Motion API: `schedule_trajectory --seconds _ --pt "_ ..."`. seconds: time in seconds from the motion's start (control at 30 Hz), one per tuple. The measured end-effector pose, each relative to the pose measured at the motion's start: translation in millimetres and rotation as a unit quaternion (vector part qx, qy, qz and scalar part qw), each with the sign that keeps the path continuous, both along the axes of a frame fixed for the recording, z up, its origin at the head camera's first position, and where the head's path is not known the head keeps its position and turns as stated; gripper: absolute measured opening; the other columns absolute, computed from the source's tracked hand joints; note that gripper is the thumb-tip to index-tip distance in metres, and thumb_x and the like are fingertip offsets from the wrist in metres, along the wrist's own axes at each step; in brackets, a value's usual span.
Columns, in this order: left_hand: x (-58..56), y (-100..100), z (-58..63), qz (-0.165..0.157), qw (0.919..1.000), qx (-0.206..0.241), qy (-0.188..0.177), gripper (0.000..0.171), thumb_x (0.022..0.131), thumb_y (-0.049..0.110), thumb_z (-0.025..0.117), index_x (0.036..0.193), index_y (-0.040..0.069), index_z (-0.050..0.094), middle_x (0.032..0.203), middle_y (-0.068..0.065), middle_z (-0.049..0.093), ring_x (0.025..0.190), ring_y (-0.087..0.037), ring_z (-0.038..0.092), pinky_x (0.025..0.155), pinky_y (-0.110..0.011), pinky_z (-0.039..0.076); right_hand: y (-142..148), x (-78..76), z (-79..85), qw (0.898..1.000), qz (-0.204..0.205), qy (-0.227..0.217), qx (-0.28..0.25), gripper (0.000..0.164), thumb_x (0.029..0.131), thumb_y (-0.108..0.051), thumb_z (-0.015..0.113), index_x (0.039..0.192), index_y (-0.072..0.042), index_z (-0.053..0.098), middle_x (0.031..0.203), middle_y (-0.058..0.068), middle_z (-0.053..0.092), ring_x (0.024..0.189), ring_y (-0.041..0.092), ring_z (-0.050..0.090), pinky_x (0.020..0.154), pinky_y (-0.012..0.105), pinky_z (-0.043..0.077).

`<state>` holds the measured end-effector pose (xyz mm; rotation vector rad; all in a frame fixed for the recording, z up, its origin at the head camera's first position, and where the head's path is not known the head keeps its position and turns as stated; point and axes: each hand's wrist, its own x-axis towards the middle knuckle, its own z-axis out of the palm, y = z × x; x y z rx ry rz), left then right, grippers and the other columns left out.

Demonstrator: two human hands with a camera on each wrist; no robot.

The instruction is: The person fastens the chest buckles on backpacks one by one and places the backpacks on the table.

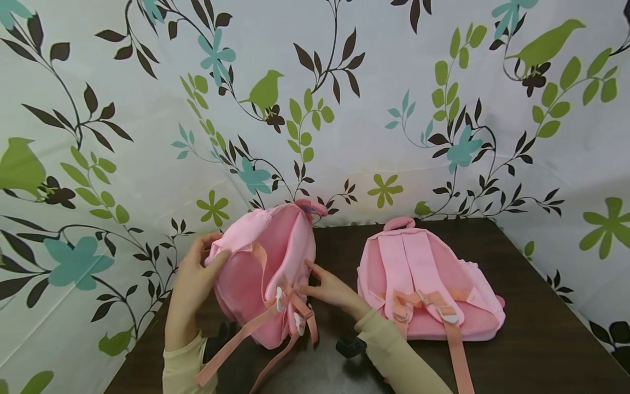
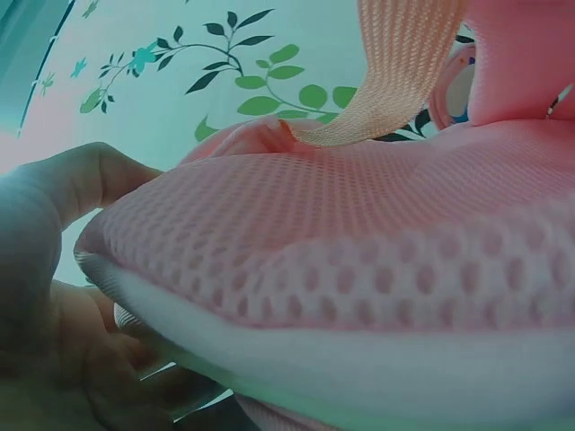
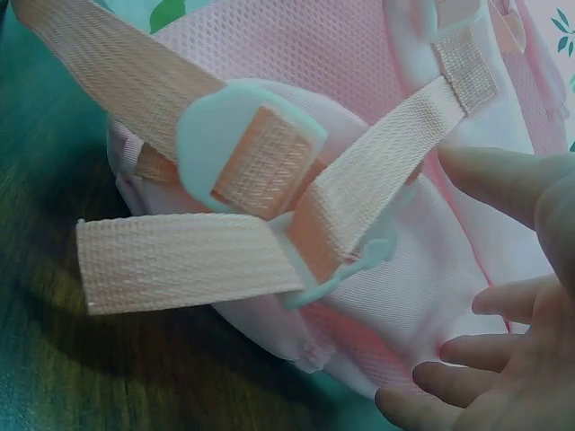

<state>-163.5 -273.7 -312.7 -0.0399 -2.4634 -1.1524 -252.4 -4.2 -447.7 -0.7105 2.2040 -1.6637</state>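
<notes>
A small pink backpack (image 1: pixel 241 282) stands tilted on the dark table at centre-left, its mesh back panel and shoulder straps facing me. My left hand (image 1: pixel 194 282) grips its left edge. In the left wrist view the thumb lies over the pink mesh (image 2: pixel 269 233) and the fingers go beneath the padded edge. On the other side my right hand (image 1: pixel 334 287) touches the bag with loosely extended fingers, near the strap buckles. The right wrist view shows peach webbing straps (image 3: pixel 189 260) crossing through a pale plastic buckle (image 3: pixel 202 148), beside the spread right hand (image 3: pixel 530 350).
A second pink backpack (image 1: pixel 384 257) lies on the table (image 1: pixel 536 328) to the right, straps up, one webbing end trailing toward me. Behind the table hangs a white cloth (image 1: pixel 354 137) printed with leaves, birds and flowers.
</notes>
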Motion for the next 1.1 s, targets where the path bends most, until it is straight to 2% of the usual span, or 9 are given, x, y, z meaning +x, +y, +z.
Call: schedule_trajectory --seconds 0.17,0.3,0.37,0.6,0.8,0.97,1.1 --pt "-0.2 -5 -2.4 0.002 0.9997 -0.025 0.005 0.047 0.102 0.029 0.058 0.144 0.009 0.051 0.128 -0.021 0.058 0.102 -0.032 0.057 0.078 -0.038 0.049 -3 1.1 -3.6 1.000 0.018 0.002 -0.006 0.089 0.091 -0.039 0.074 0.158 -0.002 0.028 0.158 0.023 0.033 0.146 0.038 0.031 0.113 0.056 0.030" --pt "-3.1 -3 -4.9 -0.001 0.9991 -0.035 0.024 0.043 0.102 0.023 0.058 0.140 0.003 0.054 0.131 -0.022 0.056 0.106 -0.034 0.055 0.085 -0.050 0.047 -4 2.4 -4.0 0.999 0.032 0.001 -0.009 0.089 0.091 -0.042 0.073 0.157 -0.003 0.029 0.157 0.021 0.036 0.144 0.037 0.034 0.113 0.058 0.030" --pt "-3.9 -1 -7.0 0.000 0.9990 -0.034 0.031 0.041 0.101 0.021 0.058 0.137 0.002 0.055 0.131 -0.021 0.056 0.108 -0.033 0.054 0.089 -0.052 0.044 -4 3.3 -3.8 0.999 0.041 -0.001 -0.007 0.088 0.091 -0.044 0.072 0.157 -0.004 0.030 0.157 0.020 0.037 0.144 0.037 0.035 0.112 0.059 0.031" --pt "-2.6 2 -13.7 0.012 0.9984 -0.022 0.052 0.036 0.100 0.014 0.059 0.134 0.002 0.059 0.128 -0.019 0.059 0.106 -0.029 0.054 0.089 -0.049 0.043 -4 3.6 -4.1 0.999 0.051 -0.010 -0.005 0.088 0.091 -0.045 0.072 0.157 -0.005 0.031 0.156 0.019 0.037 0.143 0.034 0.036 0.112 0.059 0.031" --pt "-0.6 1 -20.8 0.041 0.9984 -0.015 0.035 0.039 0.101 0.018 0.056 0.137 0.002 0.057 0.129 -0.022 0.060 0.102 -0.035 0.059 0.086 -0.053 0.049 -4 3.7 -3.0 0.999 0.045 -0.016 -0.014 0.087 0.090 -0.043 0.074 0.157 -0.005 0.032 0.155 0.020 0.038 0.138 0.034 0.040 0.110 0.058 0.034" --pt "1.6 -1 -29.6 0.073 0.9970 -0.006 0.024 0.038 0.102 0.018 0.053 0.136 0.003 0.058 0.123 -0.023 0.063 0.091 -0.032 0.059 0.076 -0.039 0.050 -1 4.2 -1.0 0.999 0.042 -0.015 -0.003 0.085 0.089 -0.042 0.075 0.155 -0.005 0.035 0.158 0.020 0.034 0.140 0.036 0.036 0.112 0.058 0.032" --pt "4.5 -2 -35.9 0.086 0.9962 0.010 0.010 0.037 0.103 0.020 0.052 0.136 0.004 0.058 0.122 -0.023 0.063 0.088 -0.030 0.057 0.071 -0.028 0.048 0 2.9 -0.9 0.998 0.056 -0.014 0.009 0.083 0.090 -0.037 0.074 0.155 -0.003 0.035 0.162 0.023 0.023 0.147 0.039 0.025 0.114 0.059 0.025"
